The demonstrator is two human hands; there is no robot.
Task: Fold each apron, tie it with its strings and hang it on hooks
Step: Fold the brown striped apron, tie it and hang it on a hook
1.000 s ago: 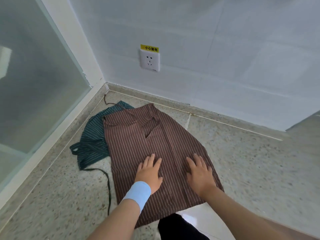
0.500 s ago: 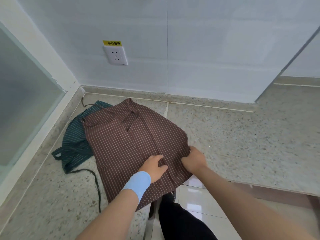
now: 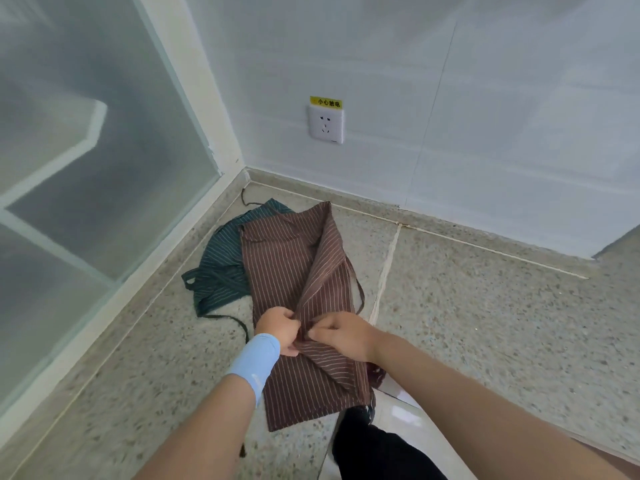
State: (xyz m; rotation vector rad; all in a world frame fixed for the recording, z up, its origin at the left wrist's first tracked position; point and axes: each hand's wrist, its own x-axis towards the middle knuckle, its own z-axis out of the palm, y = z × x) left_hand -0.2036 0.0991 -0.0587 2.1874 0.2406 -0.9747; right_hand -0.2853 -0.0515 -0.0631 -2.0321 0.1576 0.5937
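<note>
A brown striped apron [image 3: 284, 265] lies on the speckled stone ledge [image 3: 485, 306] in the corner, its right side folded over toward the middle. My left hand [image 3: 278, 329], with a light blue wristband, and my right hand [image 3: 341, 336] both pinch the folded edge near the apron's lower middle. A brown string [image 3: 360, 292] loops out on the apron's right side. Partly under the brown apron on the left lies a dark green striped apron [image 3: 218, 271], its string [image 3: 228, 320] trailing across the ledge.
A white wall with a socket [image 3: 326, 123] and yellow label rises behind the aprons. A frosted glass panel [image 3: 86, 168] closes the left side. White floor tile [image 3: 398, 414] and my dark trouser leg [image 3: 377, 452] are below the ledge edge.
My hands went from lying flat on the brown apron to gripping its right edge, and have folded that side over toward the middle. The camera swung back left.
</note>
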